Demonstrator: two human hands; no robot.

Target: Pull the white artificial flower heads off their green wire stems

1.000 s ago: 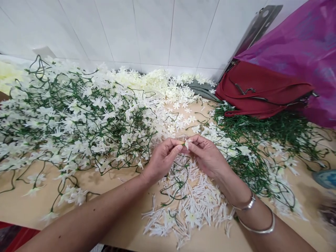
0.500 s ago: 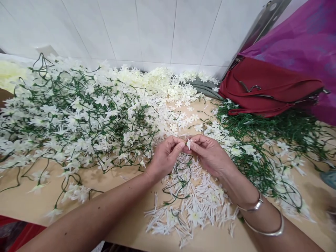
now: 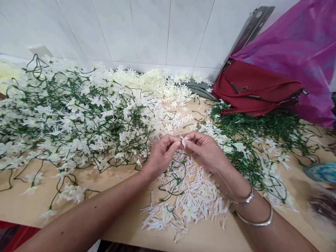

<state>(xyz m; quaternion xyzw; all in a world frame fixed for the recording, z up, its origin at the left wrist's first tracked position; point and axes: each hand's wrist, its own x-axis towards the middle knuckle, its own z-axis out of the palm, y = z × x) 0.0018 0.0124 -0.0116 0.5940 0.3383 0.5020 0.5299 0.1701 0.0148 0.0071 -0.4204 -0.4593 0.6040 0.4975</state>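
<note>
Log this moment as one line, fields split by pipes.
left hand: pinching at white flower | right hand: pinching same flower | below hands: thin white pieces

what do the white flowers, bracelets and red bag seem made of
White flowers: matte fabric or thin plastic, probably, from the repeated flat petals. Bracelets: polished silver-toned metal, by their bright highlights. Red bag: leather or imitation, perhaps, given its soft folds.

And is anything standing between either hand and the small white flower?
Nothing visible does. The right hand pinches the small white flower, and the left hand has its thumb and forefinger right beside it. The loose white strips lie below the hands, not between.
</note>
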